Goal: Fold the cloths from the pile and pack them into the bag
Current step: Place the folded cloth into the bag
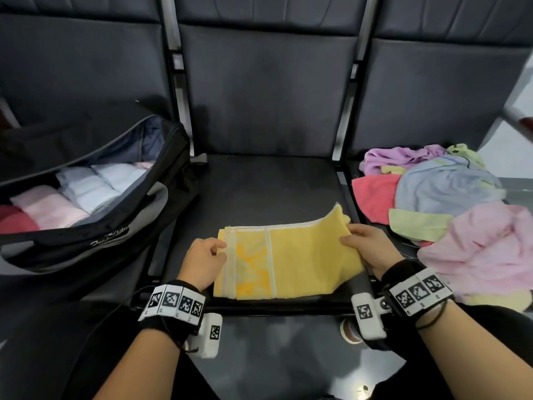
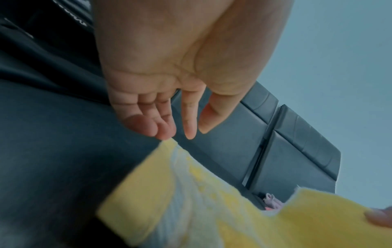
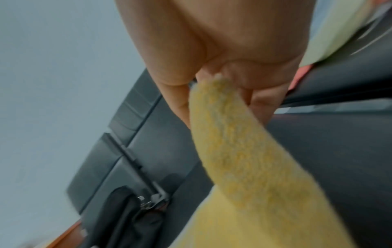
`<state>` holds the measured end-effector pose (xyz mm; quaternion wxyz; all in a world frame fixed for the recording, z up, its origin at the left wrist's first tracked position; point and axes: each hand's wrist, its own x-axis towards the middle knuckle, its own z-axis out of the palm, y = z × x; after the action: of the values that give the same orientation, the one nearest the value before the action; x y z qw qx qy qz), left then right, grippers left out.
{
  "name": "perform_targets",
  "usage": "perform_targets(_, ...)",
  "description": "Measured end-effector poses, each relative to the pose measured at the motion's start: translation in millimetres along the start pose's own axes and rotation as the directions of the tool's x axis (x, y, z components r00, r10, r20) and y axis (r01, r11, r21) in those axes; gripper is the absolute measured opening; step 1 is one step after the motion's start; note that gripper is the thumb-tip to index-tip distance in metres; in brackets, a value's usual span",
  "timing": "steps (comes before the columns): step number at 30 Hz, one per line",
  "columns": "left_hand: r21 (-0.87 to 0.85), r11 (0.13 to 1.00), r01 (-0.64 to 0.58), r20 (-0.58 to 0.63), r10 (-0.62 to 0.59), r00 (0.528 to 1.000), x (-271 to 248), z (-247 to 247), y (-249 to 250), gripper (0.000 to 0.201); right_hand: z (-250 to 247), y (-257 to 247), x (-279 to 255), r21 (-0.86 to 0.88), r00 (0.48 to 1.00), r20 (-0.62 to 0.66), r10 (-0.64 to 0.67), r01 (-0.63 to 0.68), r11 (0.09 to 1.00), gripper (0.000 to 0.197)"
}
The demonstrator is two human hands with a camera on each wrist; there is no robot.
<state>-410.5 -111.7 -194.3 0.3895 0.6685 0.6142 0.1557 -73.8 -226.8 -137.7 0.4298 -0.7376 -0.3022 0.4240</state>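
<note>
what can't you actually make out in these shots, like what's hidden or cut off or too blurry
- Bag: the head view's left edge cuts it off; its flap hides the far interior.
- Its white lettering: too small to read.
- Pile of cloths: the lower ones are buried, and the right edge cuts it.
- Yellow towel: its folded layers cannot be counted.
- Right hand: the towel covers the fingertips in the blurred right wrist view.
- Left hand: blur hides whether the fingertips touch the towel.

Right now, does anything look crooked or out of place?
Only the yellow towel: its far right corner, pinched by the right hand, lifts off the seat, so that fold isn't flat yet.
</note>
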Motion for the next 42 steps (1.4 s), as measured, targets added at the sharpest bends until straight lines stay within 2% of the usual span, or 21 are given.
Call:
perform_targets(1, -0.046, 0.999, 0.002, -0.018, -0.003, 1.0, -1, -1, 1, 0.023, 11, -8, -3, -0.011, 0.998, 0.042, -0.047, 0.048, 0.999, 0.023)
perform_targets(3, -0.241, 0.969, 0.047, 0.012, -0.045, 0.999, -4, -2, 4, 0.021, 39, -25, -9, -0.059, 0.985, 0.124, -0.124, 0.132, 0.99, 0.027)
perform_targets(5, -0.447, 0.886, 0.126, 0.071, -0.105, 0.992, -10, -2, 10, 0.018, 74, -37, -14, -0.071, 0.967, 0.186, -0.175, 0.19, 0.979, 0.03)
perform_targets(7, -0.551, 0.807, 0.214, 0.138, -0.165, 0.977, -14, -3, 14, 0.017, 112, -43, -20, -0.061, 0.941, 0.259, -0.216, 0.239, 0.969, 0.028)
perform_targets(10, -0.592, 0.737, 0.325, 0.236, -0.227, 0.945, -13, -1, 15, 0.024, 159, -37, -29, 0.005, 0.889, 0.432, -0.148, 0.162, 0.987, 0.034)
perform_targets(11, -0.577, 0.738, 0.351, 0.247, -0.253, 0.936, -13, 0, 14, 0.024, 166, -33, -30, 0.004, 0.876, 0.467, -0.12, 0.134, 0.991, 0.039)
perform_targets(13, -0.546, 0.754, 0.365, 0.234, -0.281, 0.931, -14, 3, 11, 0.024, 165, -22, -31, -0.042, 0.881, 0.464, -0.096, 0.13, 0.991, 0.042)
perform_targets(15, -0.508, 0.802, 0.314, 0.208, -0.239, 0.948, -16, 6, 9, 0.029, 152, -12, -29, -0.087, 0.898, 0.425, -0.112, 0.164, 0.983, 0.041)
perform_targets(18, -0.414, 0.879, 0.239, 0.185, -0.176, 0.967, -19, 7, 10, 0.048, 128, -1, -29, -0.21, 0.904, 0.387, -0.18, 0.276, 0.938, 0.036)
perform_targets(20, -0.362, 0.909, 0.205, 0.161, -0.156, 0.975, -18, 6, 11, 0.057, 118, 4, -31, -0.32, 0.887, 0.404, -0.221, 0.364, 0.875, 0.03)
perform_targets(23, -0.329, 0.928, 0.178, 0.144, -0.137, 0.98, -17, 1, 11, 0.062, 110, 9, -34, -0.376, 0.837, 0.477, -0.268, 0.47, 0.798, 0.03)
perform_targets(25, -0.269, 0.947, 0.173, 0.127, -0.143, 0.982, -17, -1, 8, 0.064, 110, 13, -37, -0.428, 0.782, 0.566, -0.26, 0.549, 0.718, 0.032)
perform_targets(27, -0.172, 0.97, 0.173, 0.114, -0.155, 0.981, -20, -3, 6, 0.065, 111, 19, -39, -0.526, 0.729, 0.653, -0.203, 0.63, 0.571, 0.035)
perform_targets(30, -0.018, 0.985, 0.17, 0.094, -0.168, 0.981, -23, -5, 4, 0.069, 110, 28, -42, -0.6, 0.7, 0.695, -0.163, 0.69, 0.405, 0.033)
perform_targets(33, 0.141, 0.981, 0.131, 0.048, -0.139, 0.989, -28, -7, 9, 0.068, 111, 33, -43, -0.618, 0.685, 0.703, -0.189, 0.721, 0.314, 0.034)
perform_targets(36, 0.314, 0.949, -0.012, -0.015, 0.018, 1.0, -35, -1, 16, 0.057, 112, 34, -44, -0.637, 0.675, 0.714, -0.187, 0.737, 0.226, 0.036)
perform_targets(39, 0.379, 0.902, -0.208, 0.101, 0.183, 0.978, -43, 9, 23, 0.038, 116, 37, -46, -0.647, 0.656, 0.729, -0.196, 0.754, 0.117, 0.036)
perform_targets(41, 0.487, 0.83, -0.273, 0.199, 0.2, 0.959, -48, 17, 27, 0.025, 118, 41, -46, -0.66, 0.658, 0.72, -0.22, 0.747, 0.077, 0.038)
perform_targets(42, 0.53, 0.803, -0.271, 0.225, 0.175, 0.958, -49, 20, 28, 0.027, 119, 44, -46, -0.669, 0.664, 0.71, -0.234, 0.74, 0.069, 0.039)
